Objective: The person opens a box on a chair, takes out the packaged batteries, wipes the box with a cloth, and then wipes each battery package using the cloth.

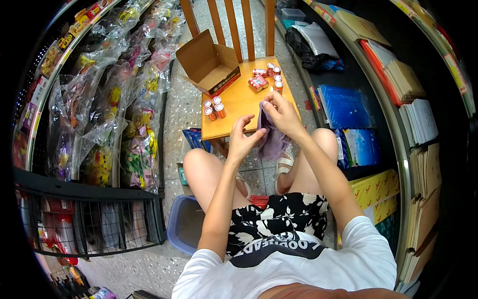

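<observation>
Purple cloth [273,142] hangs off the chair's near edge, between my knees. Step, as I read it: cloth handling. Right hand [282,115] has its upper end pinched, fingers nearly closed; left hand [245,140] is half open beside it, contact unclear. Next move calls for a steady pinch, clear of the red cylinders [214,109] and open box [217,65] on the chair [240,105].

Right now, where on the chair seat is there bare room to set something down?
Mid-seat: bare between the leftmost red cylinders and wrapped packs, in front of the open box. Crowded: back right, packs plus upright cylinders; back left, box; front edge, left hand, right hand and purple cloth.
</observation>
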{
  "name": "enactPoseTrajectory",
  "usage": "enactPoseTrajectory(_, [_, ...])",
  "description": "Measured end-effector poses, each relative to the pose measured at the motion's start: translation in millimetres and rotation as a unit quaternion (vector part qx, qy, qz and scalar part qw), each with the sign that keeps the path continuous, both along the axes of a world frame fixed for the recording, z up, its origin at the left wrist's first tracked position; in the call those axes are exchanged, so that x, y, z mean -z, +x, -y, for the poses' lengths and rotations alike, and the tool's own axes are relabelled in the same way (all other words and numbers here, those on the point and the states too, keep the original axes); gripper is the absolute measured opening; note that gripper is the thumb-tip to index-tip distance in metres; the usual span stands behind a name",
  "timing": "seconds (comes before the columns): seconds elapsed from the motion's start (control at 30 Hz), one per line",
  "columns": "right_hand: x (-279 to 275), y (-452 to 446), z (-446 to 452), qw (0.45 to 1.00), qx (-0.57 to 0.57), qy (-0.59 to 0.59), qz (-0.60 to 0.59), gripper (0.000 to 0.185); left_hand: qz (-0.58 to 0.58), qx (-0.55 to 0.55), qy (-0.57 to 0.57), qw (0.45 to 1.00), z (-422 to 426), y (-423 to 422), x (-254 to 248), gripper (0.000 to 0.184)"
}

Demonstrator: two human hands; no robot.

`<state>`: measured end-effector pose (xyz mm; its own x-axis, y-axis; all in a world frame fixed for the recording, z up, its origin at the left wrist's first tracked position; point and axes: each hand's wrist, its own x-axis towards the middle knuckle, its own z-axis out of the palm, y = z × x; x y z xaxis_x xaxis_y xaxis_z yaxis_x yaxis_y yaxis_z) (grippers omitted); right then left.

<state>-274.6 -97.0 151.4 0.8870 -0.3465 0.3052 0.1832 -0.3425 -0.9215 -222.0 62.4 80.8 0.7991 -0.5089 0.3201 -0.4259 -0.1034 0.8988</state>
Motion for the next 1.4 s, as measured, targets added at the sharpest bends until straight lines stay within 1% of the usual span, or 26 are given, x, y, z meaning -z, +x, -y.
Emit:
enactPoseTrajectory(0.1, [-8,16,17,0.995,-0.075,0.039,0.045,0.011,-0.006,0.030,0.064,0.997,2,4,-17,0.026])
enactPoseTrajectory(0.13, [-17,16,26,0.992,-0.111,0.056,0.001,0.006,-0.057,0.024,0.015,0.998,5,5,-20,0.019])
enactPoseTrajectory(0.17, [-29,18,30,0.993,-0.107,0.041,0.015,0.006,-0.017,-0.005,0.010,1.000,6,9,-21,0.013])
enactPoseTrajectory(0.23, [-50,23,39,0.995,-0.093,0.047,-0.001,0.006,-0.055,-0.045,0.002,0.997,9,25,-35,0.011])
enactPoseTrajectory(0.27, [-55,29,50,0.995,-0.094,0.025,-0.003,0.007,-0.021,-0.059,0.010,0.998,10,32,-48,0.011])
enactPoseTrajectory(0.33, [-64,40,69,0.995,-0.064,-0.079,0.021,0.011,0.050,-0.080,0.007,0.995,11,55,-70,0.012])
enactPoseTrajectory(0.37, [-79,39,73,0.989,-0.048,-0.133,0.036,0.012,0.087,-0.087,-0.003,0.992,12,67,-79,0.013])
enactPoseTrajectory(0.4, [-89,39,78,0.984,-0.024,-0.174,0.015,0.014,0.062,-0.092,0.010,0.994,11,70,-102,0.012])
enactPoseTrajectory(0.43, [-99,37,83,0.979,-0.025,-0.200,0.020,0.015,0.038,-0.097,0.023,0.994,10,73,-123,0.012])
enactPoseTrajectory(0.5, [-106,39,96,0.970,-0.038,-0.237,0.034,0.016,0.146,-0.088,0.027,0.985,8,94,-138,0.012])
enactPoseTrajectory(0.53, [-109,38,101,0.969,-0.053,-0.239,0.029,0.017,0.165,-0.079,0.033,0.983,7,98,-147,0.012])
enactPoseTrajectory(0.6, [-112,35,110,0.946,-0.058,-0.314,0.060,0.018,0.218,-0.068,0.036,0.973,6,100,-160,0.012])
enactPoseTrajectory(0.63, [-112,33,115,0.932,-0.060,-0.350,0.073,0.018,0.225,-0.070,0.043,0.971,5,99,-162,0.012])
enactPoseTrajectory(0.67, [-113,29,116,0.927,-0.053,-0.365,0.062,0.018,0.232,-0.072,0.050,0.969,3,97,-162,0.012])
enactPoseTrajectory(0.77, [-99,17,121,0.908,-0.014,-0.407,0.098,0.016,0.247,-0.073,0.063,0.964,-3,94,-160,0.010])
enactPoseTrajectory(0.83, [-87,17,121,0.914,0.015,-0.394,0.097,0.015,0.234,-0.060,0.070,0.968,-5,93,-157,0.008])
enactPoseTrajectory(0.93, [-80,29,127,0.909,0.052,-0.399,0.111,0.015,0.265,-0.067,0.080,0.959,5,118,-150,0.011])
enactPoseTrajectory(1.13, [-108,48,136,0.894,0.098,-0.413,0.145,0.016,0.296,-0.074,0.066,0.950,17,147,-180,0.013])
enactPoseTrajectory(1.23, [-119,39,135,0.891,0.107,-0.416,0.147,0.017,0.284,-0.076,0.048,0.954,11,136,-195,0.011])
enactPoseTrajectory(1.27, [-120,34,132,0.896,0.108,-0.411,0.129,0.018,0.276,-0.070,0.053,0.957,8,130,-196,0.011])
enactPoseTrajectory(1.33, [-117,24,130,0.909,0.047,-0.395,0.125,0.017,0.259,-0.057,0.063,0.962,-1,117,-193,0.011])
enactPoseTrajectory(1.4, [-107,13,130,0.927,-0.007,-0.361,0.101,0.017,0.238,-0.012,0.084,0.967,-13,110,-181,0.011])
